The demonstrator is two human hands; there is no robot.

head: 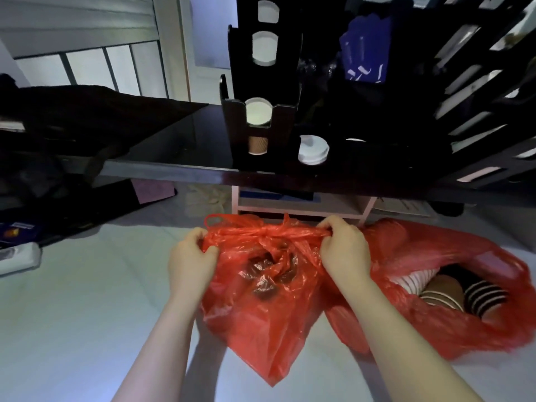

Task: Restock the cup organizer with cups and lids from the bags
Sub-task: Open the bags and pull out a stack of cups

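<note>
Both hands are on the knotted red bag [261, 309], which lies on a pale surface below the front edge of the bench [185, 140].
- Left hand [193, 252]: grip closed, fingers curled into the film at the bag's left shoulder.
- Right hand [343, 248]: grip closed, pinching the twisted handle strand at the knot's right end.

The knot [265, 231] sits between the two grips, its strand running left to right; the right hand is nearer.

Judgement: the knot is to be undone next, with the pull along that axis.

The film is thin, glossy and crinkled. Dark rounded items show through, possibly lids; I cannot tell.

A second red bag [420, 248] lies just to the right, mouth open, with stacks of nested ribbed paper cups [461, 294] on their sides.

The cup organizer [261, 82] is black and upright on the bench, well apart. White lids [313, 150] and a brown cup [257, 145] show in its slots.
</note>
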